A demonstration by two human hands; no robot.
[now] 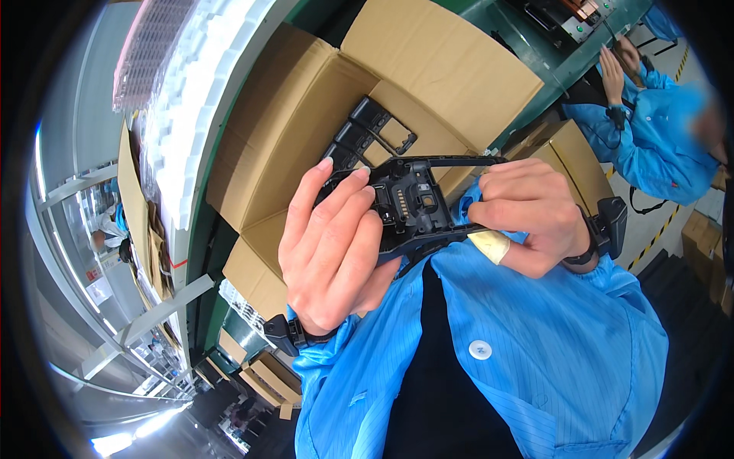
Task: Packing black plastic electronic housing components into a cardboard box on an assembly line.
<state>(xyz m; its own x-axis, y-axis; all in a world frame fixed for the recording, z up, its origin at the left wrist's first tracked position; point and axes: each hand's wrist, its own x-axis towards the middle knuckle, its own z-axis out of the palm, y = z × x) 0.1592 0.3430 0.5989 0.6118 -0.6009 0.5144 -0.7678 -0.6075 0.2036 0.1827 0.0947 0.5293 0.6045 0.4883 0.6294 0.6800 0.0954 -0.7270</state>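
Between my two hands is a black plastic device housing (417,200), with a row of gold contacts and an open frame section toward the right. My left hand (334,243) grips its left end, fingers laid over the top and the thumb hidden beneath. On the right end, my right hand (527,210) is closed, with a pale yellow cover on its thumb. The housing hangs in front of my chest, above the near edge of an open cardboard box (284,115). Inside that box lie several similar black housings (367,126).
A green workbench (535,38) runs behind the box. Stacked clear plastic trays (202,92) stand at the left. At the far right a co-worker in a blue smock (650,141) has both hands at the bench. More cardboard boxes (577,164) stand to the right.
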